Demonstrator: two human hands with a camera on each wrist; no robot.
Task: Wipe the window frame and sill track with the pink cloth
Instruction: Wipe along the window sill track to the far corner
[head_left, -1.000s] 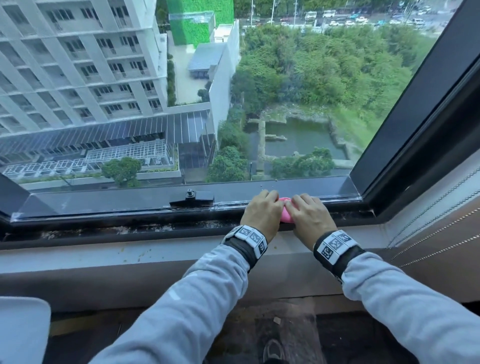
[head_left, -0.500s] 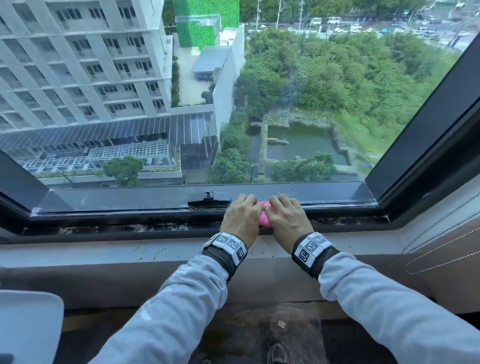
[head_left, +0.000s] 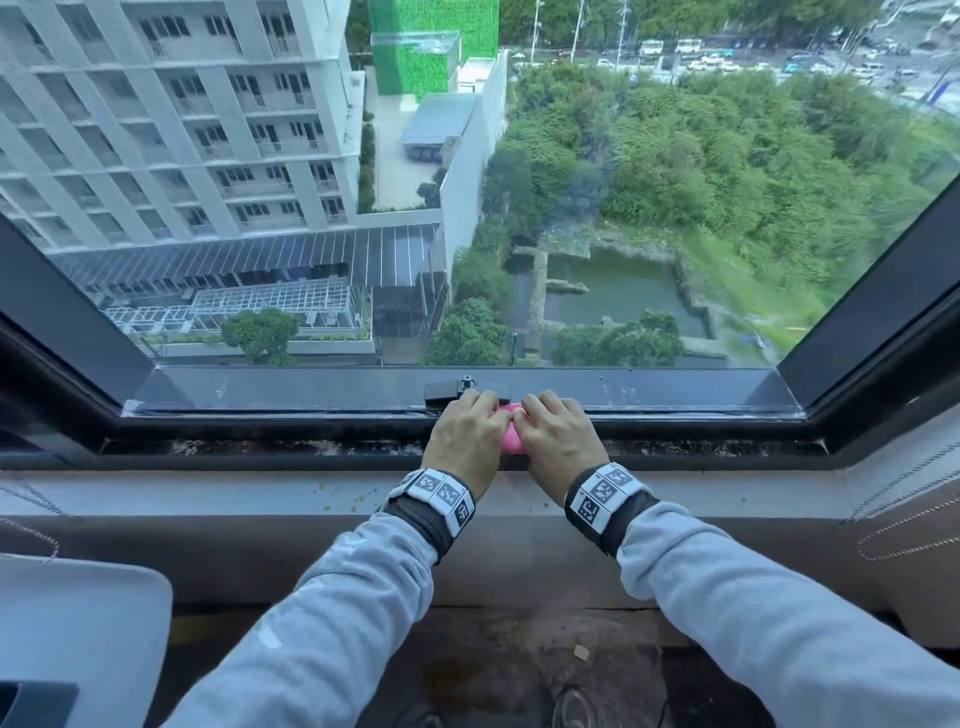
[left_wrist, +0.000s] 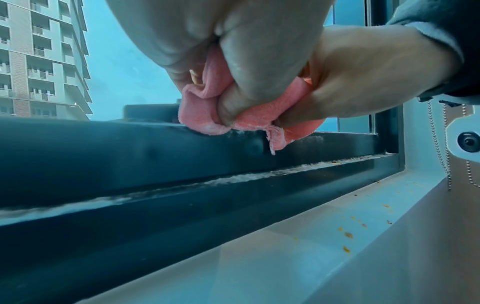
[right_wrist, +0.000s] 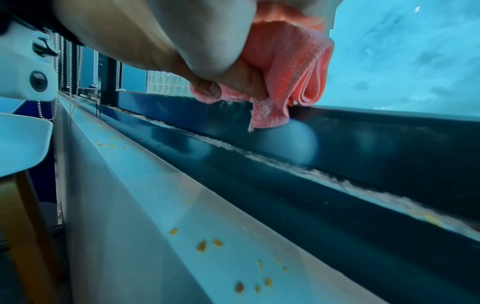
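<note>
The bunched pink cloth (head_left: 510, 440) is squeezed between both hands on the dark bottom rail of the window frame (head_left: 291, 397). My left hand (head_left: 467, 423) grips its left side, fingers curled over the rail beside the black latch (head_left: 451, 391). My right hand (head_left: 558, 423) grips the right side. In the left wrist view the cloth (left_wrist: 200, 111) presses on the frame's top edge (left_wrist: 116, 139), a corner hanging down. The right wrist view shows folds of cloth (right_wrist: 293, 67) on the rail (right_wrist: 389, 131). The sill track (head_left: 249, 447) below holds whitish dust.
A pale ledge (head_left: 208, 493) runs under the track, with yellow crumbs (right_wrist: 205, 244) scattered on it. Bead chains (left_wrist: 436, 144) hang at the right wall. A white chair (head_left: 78, 634) stands at lower left. The dark side frames (head_left: 857, 322) slant in at both ends.
Both hands, still gripping the cloth, have slid left along the bottom rail, from well right of the latch to right beside it.
</note>
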